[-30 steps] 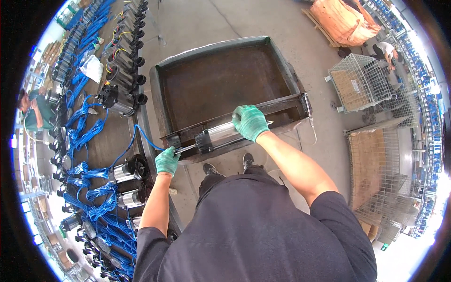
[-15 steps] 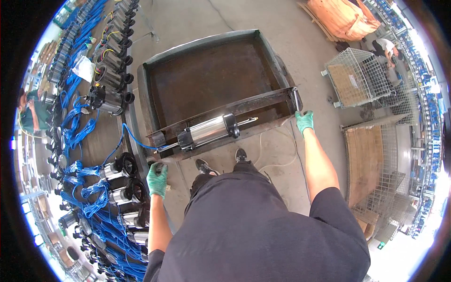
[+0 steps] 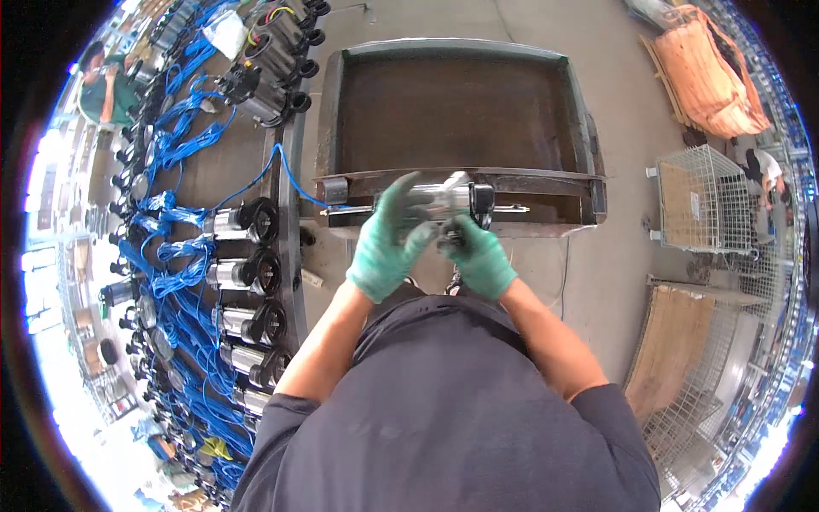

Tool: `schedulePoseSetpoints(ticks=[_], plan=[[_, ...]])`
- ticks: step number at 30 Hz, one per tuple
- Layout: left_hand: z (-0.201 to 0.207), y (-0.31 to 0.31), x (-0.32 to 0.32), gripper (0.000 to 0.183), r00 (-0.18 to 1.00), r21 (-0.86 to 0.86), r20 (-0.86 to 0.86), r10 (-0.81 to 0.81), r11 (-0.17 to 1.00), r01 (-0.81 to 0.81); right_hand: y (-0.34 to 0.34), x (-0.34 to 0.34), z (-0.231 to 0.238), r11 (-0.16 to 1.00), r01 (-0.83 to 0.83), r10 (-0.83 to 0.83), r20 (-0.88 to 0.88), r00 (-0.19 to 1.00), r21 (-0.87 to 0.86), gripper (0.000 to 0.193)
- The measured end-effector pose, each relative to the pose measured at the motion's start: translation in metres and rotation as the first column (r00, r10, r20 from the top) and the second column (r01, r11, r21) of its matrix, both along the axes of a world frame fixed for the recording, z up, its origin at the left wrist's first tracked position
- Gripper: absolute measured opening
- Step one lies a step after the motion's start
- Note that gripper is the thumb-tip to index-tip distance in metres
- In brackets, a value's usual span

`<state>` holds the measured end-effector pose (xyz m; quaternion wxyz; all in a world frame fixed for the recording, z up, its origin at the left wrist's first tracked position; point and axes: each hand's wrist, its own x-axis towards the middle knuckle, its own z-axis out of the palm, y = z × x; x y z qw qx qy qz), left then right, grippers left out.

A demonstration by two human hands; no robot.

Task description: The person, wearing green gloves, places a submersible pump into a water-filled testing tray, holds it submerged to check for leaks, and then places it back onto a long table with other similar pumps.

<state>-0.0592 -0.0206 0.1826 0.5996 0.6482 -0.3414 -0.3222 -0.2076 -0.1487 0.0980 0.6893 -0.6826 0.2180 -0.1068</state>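
A silver cylindrical pump motor [image 3: 431,198] with black ends lies across the front bar of a dark metal trough [image 3: 452,44]. Its shaft sticks out at the right, and a blue cable runs off from its left end. My left hand [image 3: 382,252], in a green glove, is raised over the motor's left half with fingers spread and thumb apart. Beside it my gloved right hand [image 3: 483,263] is closed around a shiny metal tool [image 3: 456,183], smeared by motion. A small dark part [image 3: 452,241] shows at the right fingers, near my left thumb; its kind is unclear.
On the left, a bench holds several similar motors [image 3: 235,275] with bundled blue cables [image 3: 183,294]. Wire mesh crates [image 3: 704,200] stand at the right, below an orange-wrapped load [image 3: 712,72]. Other people [image 3: 107,90] are at the far left and far right.
Both hands have come together over the motor, the left from the trough's left front corner, the right from its right edge with the metal tool. The view has shifted, so the trough appears farther right.
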Motion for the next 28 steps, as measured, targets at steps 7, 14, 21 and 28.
schedulePoseSetpoints(ticks=[7, 14, 21, 28], plan=[[-0.042, 0.022, 0.029, 0.024, 0.817, 0.048, -0.342, 0.465, 0.877, -0.479, 0.040, 0.054, 0.011, 0.802, -0.230, 0.231, -0.068, 0.970, -0.552, 0.035], [-0.139, 0.116, 0.140, 0.038, 0.383, 0.474, -0.485, 0.786, 0.604, -0.640, -0.039, 0.067, 0.045, 0.511, 0.009, -0.013, 0.003, 1.000, -0.860, 0.015], [-0.169, 0.110, 0.172, 0.034, 0.502, 0.531, -0.576, 0.645, 0.762, -0.371, -0.084, 0.081, 0.009, 0.652, -0.241, -0.005, -0.322, 0.947, -0.719, 0.018], [-0.185, 0.120, 0.191, 0.038, 0.599, 0.469, -0.644, 0.476, 0.864, -0.183, -0.082, 0.084, 0.001, 0.724, -0.183, -0.081, -0.344, 0.935, -0.666, 0.015]])
